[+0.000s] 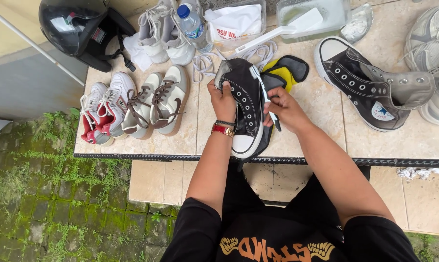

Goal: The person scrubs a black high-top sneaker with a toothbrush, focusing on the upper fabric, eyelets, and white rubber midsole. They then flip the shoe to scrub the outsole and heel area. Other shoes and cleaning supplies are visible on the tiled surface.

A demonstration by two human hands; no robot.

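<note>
At frame centre, the left hand (223, 101) grips the black sneaker (246, 109) by its left side. The right hand (283, 107) holds a toothbrush (264, 94) against the sneaker's right side, above the table (321, 131).

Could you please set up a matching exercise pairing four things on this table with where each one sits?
Things:
1. black high-top sneaker
2. helmet
3. water bottle
4. red and white sneakers

Places:
A. far left corner of the tiled table
B. left end of the table, near its front edge
C. held in the left hand, the right hand with a small brush beside it
D. upright at the back, beside the white sneakers

Pairs: 1-C, 2-A, 3-D, 4-B
</note>
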